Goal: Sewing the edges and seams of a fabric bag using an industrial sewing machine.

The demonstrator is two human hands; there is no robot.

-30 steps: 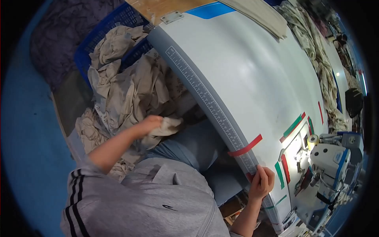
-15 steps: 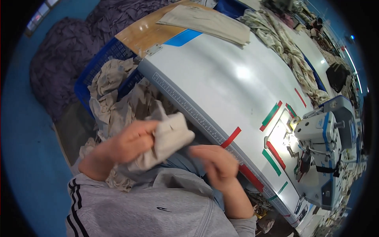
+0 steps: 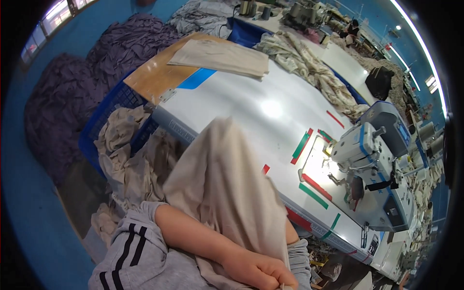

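Note:
A beige fabric piece (image 3: pixel 227 179) hangs draped in front of me, rising to a blurred peak over the edge of the sewing table (image 3: pixel 241 104). My left hand (image 3: pixel 258 270) reaches across my body to the lower right, its fingers closed on the lower end of the fabric. Behind the cloth, a small part of my right forearm (image 3: pixel 291 234) shows at its right side. The fabric covers my right hand, so its fingers are hidden.
On the right of the table stands a lit sewing machine (image 3: pixel 362 154), with red and green tape strips around it. A folded beige piece (image 3: pixel 220 58) lies at the far edge. Left are a blue basket (image 3: pixel 92 130) of beige cloth and purple fabric heaps (image 3: pixel 53 116).
The bunched beige fabric has been spread and lifted into a tall drape. My left hand moved right and down with its edge; my right hand went out of sight behind the cloth.

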